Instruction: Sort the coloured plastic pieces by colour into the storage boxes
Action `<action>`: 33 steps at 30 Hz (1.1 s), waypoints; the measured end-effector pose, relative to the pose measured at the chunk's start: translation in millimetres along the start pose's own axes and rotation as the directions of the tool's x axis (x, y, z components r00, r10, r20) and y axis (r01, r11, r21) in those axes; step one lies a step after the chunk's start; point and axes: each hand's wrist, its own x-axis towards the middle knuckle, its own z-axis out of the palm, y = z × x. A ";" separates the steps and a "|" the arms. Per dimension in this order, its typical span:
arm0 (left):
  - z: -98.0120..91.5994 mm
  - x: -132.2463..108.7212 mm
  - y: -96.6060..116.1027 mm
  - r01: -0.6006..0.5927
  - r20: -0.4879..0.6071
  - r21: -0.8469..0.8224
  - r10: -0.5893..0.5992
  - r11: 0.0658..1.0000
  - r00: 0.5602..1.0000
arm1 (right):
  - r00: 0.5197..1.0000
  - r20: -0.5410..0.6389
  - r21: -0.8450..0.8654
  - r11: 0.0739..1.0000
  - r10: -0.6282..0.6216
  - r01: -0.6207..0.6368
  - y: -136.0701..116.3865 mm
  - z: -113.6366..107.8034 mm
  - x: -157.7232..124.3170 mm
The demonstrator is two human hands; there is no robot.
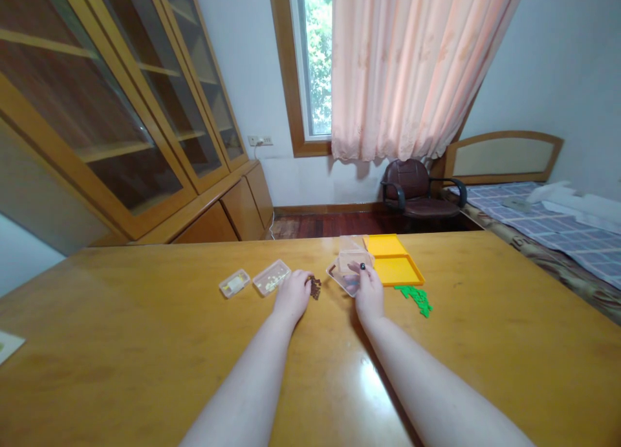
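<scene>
My right hand (pixel 369 293) grips a clear plastic box (pixel 343 281), tilted above the wooden table (pixel 204 356); a dark round spot shows at its thumb. My left hand (pixel 292 296) rests beside a small heap of brown pieces (pixel 315 288), its curled fingers touching the heap's edge. Whether a piece is between those fingers I cannot make out. Left of that hand lies a clear tray (pixel 264 284) with pale small pieces in it. Farther left is a smaller clear box (pixel 235 284) holding yellow and white items.
An open yellow case (pixel 395 269) lies right of my right hand, with a heap of green pieces (pixel 417 298) in front of it. Paper (pixel 10 345) lies at the left table edge. Beyond the table stand an armchair (pixel 412 188), a bed (pixel 557 207) and a glass-door cabinet (pixel 145 110).
</scene>
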 end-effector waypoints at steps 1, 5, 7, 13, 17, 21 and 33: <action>1.1 0.1 0.4 -0.024 0.003 0.010 0.024 1.000 1.000 | 1.000 0.000 -0.005 1.000 -0.001 0.001 0.1 0.2 -0.1; 5.1 -1.4 3.0 -0.089 0.023 0.061 0.088 0.994 0.996 | 1.000 0.007 -0.015 1.000 -0.005 0.005 0.0 1.2 -1.2; 5.5 -2.1 3.4 -0.092 0.039 0.084 0.089 0.992 0.995 | 1.000 0.005 -0.013 1.000 -0.004 0.004 -0.5 1.5 -1.8; 1.6 -1.9 5.7 -0.064 0.079 0.129 0.054 0.990 0.995 | 1.000 0.007 -0.017 1.000 -0.011 0.011 -3.7 1.7 -2.9; -0.4 -1.1 8.2 -0.047 0.084 0.126 0.036 0.991 0.996 | 1.000 0.002 -0.022 1.000 -0.008 0.008 -3.6 1.4 -2.4; -1.7 -1.0 9.9 -0.031 0.087 0.133 0.020 0.991 0.996 | 1.000 0.004 -0.019 1.000 -0.007 0.007 -1.6 0.7 -1.7; -2.1 -2.4 13.4 -0.042 -0.194 -0.213 0.000 0.976 0.981 | 0.992 0.116 -0.042 0.998 0.052 -0.048 2.6 2.8 -3.9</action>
